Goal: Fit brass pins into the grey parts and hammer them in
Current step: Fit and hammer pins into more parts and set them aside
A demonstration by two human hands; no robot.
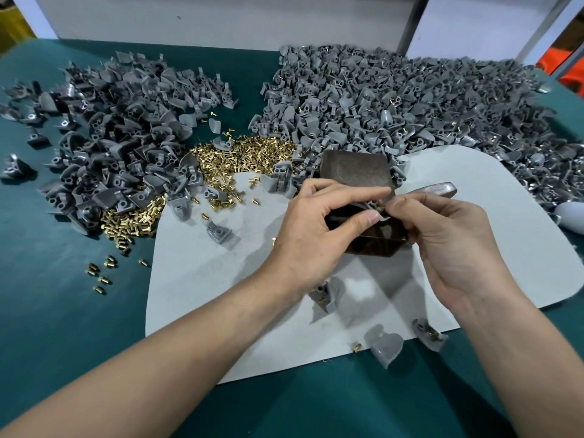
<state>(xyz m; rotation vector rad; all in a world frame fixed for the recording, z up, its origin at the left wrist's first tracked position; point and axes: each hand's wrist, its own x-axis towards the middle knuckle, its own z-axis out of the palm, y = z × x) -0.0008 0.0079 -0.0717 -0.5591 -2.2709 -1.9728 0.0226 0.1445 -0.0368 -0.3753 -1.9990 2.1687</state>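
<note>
While the left hand (pixel 319 222) pinches a grey part (pixel 371 206) above the dark block (pixel 357 172), the right hand (pixel 442 235) pinches a pin (pixel 383 208) against it. Best to steady the part, line the pin straight with its hole, and seat it fully before hammering, lest it bend.

The left hand (pixel 316 226) pinches a small grey plastic part (pixel 370 206). The right hand (pixel 448 245) pinches a tiny brass pin (pixel 382 209) against it.
</note>
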